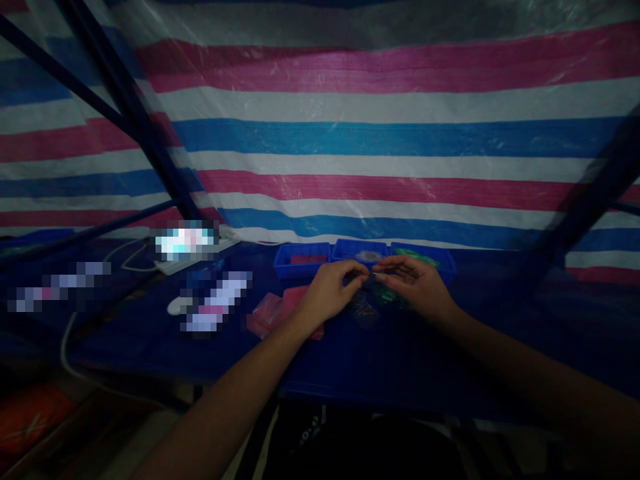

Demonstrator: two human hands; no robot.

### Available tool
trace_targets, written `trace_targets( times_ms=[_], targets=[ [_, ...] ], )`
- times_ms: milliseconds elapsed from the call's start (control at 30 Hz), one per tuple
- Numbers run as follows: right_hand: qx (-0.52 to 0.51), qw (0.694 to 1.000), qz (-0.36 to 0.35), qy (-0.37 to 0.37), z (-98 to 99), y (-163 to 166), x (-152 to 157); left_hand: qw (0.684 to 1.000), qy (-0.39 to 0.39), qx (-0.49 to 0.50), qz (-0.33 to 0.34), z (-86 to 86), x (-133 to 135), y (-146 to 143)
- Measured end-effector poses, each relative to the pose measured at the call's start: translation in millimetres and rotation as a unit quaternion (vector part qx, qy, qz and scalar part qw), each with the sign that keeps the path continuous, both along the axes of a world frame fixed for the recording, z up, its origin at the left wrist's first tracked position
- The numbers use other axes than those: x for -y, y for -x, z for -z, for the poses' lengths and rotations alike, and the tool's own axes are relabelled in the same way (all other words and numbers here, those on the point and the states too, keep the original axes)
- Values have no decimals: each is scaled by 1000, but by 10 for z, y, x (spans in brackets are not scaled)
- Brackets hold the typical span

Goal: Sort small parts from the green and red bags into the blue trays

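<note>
My left hand and my right hand come close together over the blue table, fingertips pinched. Whatever small thing sits between them is too dark and small to name. Just beneath the fingertips is a clear plastic bag with thin specks in it; whether it hangs from my fingers or lies on the table, I cannot tell. Green packets lie partly hidden behind my right hand. Beside my left forearm is a pile of pink packets, partly covered by the arm.
Three blue trays stand along the back: a left tray with pink pieces, a middle tray with clear bags, and a right tray with green packets. Leftward are a white power strip, a white mouse-like object and a cable.
</note>
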State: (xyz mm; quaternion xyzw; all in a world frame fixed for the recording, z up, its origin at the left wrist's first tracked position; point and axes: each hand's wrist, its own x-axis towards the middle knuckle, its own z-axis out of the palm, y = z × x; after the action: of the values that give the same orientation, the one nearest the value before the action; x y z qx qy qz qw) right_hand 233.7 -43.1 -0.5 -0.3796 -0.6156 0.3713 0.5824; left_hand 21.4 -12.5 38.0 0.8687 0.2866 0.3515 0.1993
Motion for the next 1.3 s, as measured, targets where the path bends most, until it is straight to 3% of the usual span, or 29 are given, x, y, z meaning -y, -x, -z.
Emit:
trace_targets(
  times_ms=[200, 567, 733, 833, 933, 1133, 1300],
  targets=[
    [50, 998, 32, 7, 51, 1, -3, 1000, 14, 25, -3, -39, 48, -27],
    [-4, 999, 3, 41, 33, 22, -40, 999, 34, 31, -12, -27, 36, -21],
    [-16, 998, 57, 25, 64, -14, -77, 995, -42, 60, -65, -1, 26, -11],
    [-1, 996, 87, 8, 55, -22, -64, 997, -71, 12, -26, 1, 45, -9],
    [28, 998, 62, -3, 12, 6, -3, 999, -51, -16, 7, 0, 57, -15],
    [56, 998, 22, -13, -66, 69, 99, 1000, -19, 10, -9, 9, 7, -3],
    [64, 991, 115, -40, -31, 37, 43, 998, 29, 42, -39, 24, 1, -7]
  ],
)
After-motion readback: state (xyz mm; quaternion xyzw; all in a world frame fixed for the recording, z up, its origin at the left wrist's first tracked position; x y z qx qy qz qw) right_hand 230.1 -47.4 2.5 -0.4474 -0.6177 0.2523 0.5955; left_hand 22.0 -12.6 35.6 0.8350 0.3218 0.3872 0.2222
